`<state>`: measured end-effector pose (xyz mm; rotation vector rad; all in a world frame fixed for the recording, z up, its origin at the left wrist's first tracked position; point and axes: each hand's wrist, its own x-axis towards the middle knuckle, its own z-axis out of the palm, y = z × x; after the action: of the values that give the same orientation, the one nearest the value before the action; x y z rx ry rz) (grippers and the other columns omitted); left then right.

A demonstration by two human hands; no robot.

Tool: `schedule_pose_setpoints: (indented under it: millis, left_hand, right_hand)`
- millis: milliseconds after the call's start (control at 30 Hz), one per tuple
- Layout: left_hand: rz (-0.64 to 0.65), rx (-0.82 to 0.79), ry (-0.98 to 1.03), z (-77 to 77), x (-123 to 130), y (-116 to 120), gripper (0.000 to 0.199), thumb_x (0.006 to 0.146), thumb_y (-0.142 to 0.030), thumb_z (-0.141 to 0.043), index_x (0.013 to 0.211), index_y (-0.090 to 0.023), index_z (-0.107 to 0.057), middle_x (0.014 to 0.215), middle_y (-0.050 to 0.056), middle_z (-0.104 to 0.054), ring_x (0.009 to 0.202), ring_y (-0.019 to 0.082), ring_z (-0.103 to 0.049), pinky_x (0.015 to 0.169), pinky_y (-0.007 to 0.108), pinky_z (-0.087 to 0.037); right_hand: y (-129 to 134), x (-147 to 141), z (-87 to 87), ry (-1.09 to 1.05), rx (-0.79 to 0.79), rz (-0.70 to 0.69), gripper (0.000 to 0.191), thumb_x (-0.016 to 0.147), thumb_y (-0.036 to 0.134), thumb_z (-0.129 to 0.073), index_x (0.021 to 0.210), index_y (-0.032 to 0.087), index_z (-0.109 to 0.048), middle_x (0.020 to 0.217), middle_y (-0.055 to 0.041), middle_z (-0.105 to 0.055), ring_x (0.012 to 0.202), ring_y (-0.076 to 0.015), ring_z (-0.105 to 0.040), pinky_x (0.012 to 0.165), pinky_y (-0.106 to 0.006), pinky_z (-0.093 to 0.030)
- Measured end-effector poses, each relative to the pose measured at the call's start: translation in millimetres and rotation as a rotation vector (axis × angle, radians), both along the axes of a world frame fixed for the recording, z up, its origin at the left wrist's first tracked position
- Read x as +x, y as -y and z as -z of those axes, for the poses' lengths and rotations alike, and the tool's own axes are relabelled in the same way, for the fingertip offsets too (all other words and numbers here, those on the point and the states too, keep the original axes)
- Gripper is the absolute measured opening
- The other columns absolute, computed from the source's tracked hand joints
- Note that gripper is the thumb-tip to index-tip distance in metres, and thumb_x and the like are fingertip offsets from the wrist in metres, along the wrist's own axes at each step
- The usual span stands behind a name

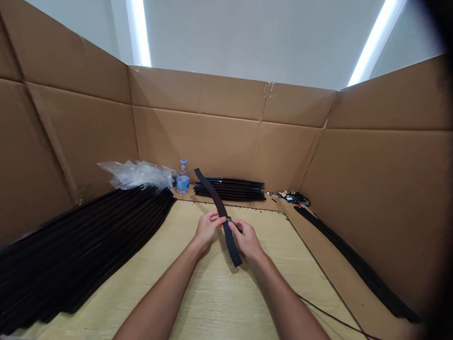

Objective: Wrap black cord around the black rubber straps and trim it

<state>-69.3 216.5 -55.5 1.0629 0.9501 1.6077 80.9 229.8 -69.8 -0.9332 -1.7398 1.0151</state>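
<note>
The dark curved strip [218,201] lies directly between the person's left hand [208,230] and right hand [246,237], over the pale bench [212,302]. Its long axis slants from far left to near right, with a slight bow. Both hands are closed in a pinch on its middle stretch, the left at the left edge and the right at the right edge, so neither is clearly nearer. The longer part reaches away from the person, its far end overlapping in view the stacked black strips [230,190] near the cardboard wall [226,141]; the shorter part points back between the forearms. A small dark piece [229,219] sits at the thumbs, too covered to identify. How high the strip is above the bench cannot be told.
</note>
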Motion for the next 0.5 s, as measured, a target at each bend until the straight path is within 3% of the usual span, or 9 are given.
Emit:
schedule_pose_setpoints:
  millis: [500]
  left_hand:
    - [0.005,-0.019,-0.011,-0.6,4.8,0.8,0.036,0.059,-0.026,-0.081,0.089,-0.011,-0.068,0.091,0.011,-0.072,0.074,0.016,-0.063,0.067,0.025,-0.045]
  right_hand:
    - [0.4,2.1,-2.6,0.094,0.118,0.11,0.051,0.083,0.057,-0.048,0.078,0.01,-0.067,0.07,-0.0035,-0.063,0.061,-0.0063,-0.049,0.059,-0.016,-0.032]
